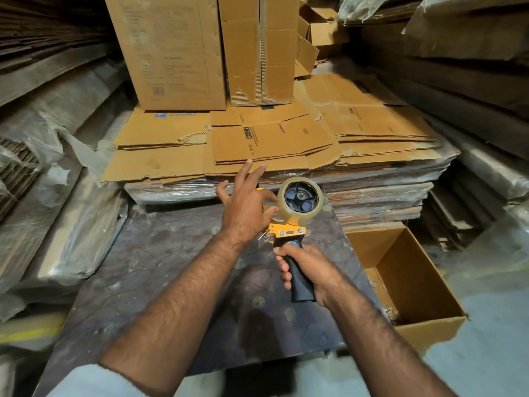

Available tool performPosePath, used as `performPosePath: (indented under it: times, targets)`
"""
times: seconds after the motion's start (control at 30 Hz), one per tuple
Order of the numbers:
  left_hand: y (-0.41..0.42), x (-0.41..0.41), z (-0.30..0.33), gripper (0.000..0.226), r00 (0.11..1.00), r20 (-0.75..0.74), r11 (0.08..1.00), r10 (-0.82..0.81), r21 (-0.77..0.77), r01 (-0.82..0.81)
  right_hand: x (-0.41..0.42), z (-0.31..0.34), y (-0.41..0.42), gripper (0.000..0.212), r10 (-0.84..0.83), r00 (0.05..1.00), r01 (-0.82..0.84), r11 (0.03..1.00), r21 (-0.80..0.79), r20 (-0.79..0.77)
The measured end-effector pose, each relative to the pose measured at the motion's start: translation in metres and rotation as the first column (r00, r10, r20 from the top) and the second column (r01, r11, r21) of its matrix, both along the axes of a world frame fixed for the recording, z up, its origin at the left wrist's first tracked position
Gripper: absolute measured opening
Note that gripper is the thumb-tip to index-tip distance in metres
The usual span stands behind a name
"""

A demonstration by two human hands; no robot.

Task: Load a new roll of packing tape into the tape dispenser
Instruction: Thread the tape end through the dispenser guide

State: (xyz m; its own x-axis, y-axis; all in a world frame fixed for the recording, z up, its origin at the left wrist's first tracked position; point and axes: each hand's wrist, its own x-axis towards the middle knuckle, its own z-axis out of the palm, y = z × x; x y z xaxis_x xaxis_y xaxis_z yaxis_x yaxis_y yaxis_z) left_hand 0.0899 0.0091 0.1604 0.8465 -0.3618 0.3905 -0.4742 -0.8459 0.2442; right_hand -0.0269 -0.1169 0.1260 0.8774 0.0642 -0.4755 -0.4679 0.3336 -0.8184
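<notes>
Head view: the person holds the tape dispenser [289, 233] up over the dark, stained counter [160, 270], its black handle [300, 279] running down and slightly toward the camera, the yellow frame above it. The right hand [307, 272] wraps the handle, its fingers [283, 266] clamped around the grip. The roll of packing tape [300, 200] already sits on the dispenser's black hub, its open face turned toward the camera, so the roll's axis points roughly at the viewer and a little upward. The left hand [246, 202] is just to the left of the roll, nearer to it than the right; its thumb touches the roll's left rim, while the other fingers [243, 173] are spread apart and lifted, gripping nothing. The toothed blade end juts left and downward below that hand, so the tape end, which I cannot make out, would have to travel from the roll down-left toward it. An open cardboard box [406, 282] stands to the right, flattened cartons [266, 138] stacked behind.
</notes>
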Motion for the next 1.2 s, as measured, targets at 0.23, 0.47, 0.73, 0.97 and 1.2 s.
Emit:
performPosePath:
  times: [0.23, 0.47, 0.73, 0.97, 1.2]
  targets:
    - [-0.003, -0.001, -0.004, 0.013, 1.0, 0.001, 0.999, 0.013, -0.043, -0.013, -0.001, -0.001, -0.003, 0.021, 0.011, 1.0, -0.011, 1.0, -0.025, 0.001]
    - [-0.004, -0.003, -0.012, 0.005, 1.0, 0.025, 0.994, 0.007, -0.113, -0.004, -0.003, -0.003, -0.005, 0.019, 0.027, 1.0, -0.026, 0.997, -0.069, 0.008]
    - [-0.004, -0.004, -0.019, 0.008, 0.993, 0.12, 0.994, -0.001, -0.105, 0.014, -0.004, -0.009, -0.01, 0.021, 0.011, 1.0, -0.011, 0.998, -0.064, 0.006]
    - [-0.002, -0.007, -0.022, 0.004, 0.988, 0.144, 0.975, -0.049, -0.209, 0.078, -0.006, -0.01, -0.014, 0.022, 0.024, 1.0, -0.024, 0.998, -0.054, 0.013]
    - [0.011, -0.001, -0.007, 0.051, 0.981, -0.064, 0.967, -0.185, -0.188, 0.171, -0.006, -0.015, -0.018, 0.02, 0.034, 0.999, -0.033, 0.997, -0.066, 0.004]
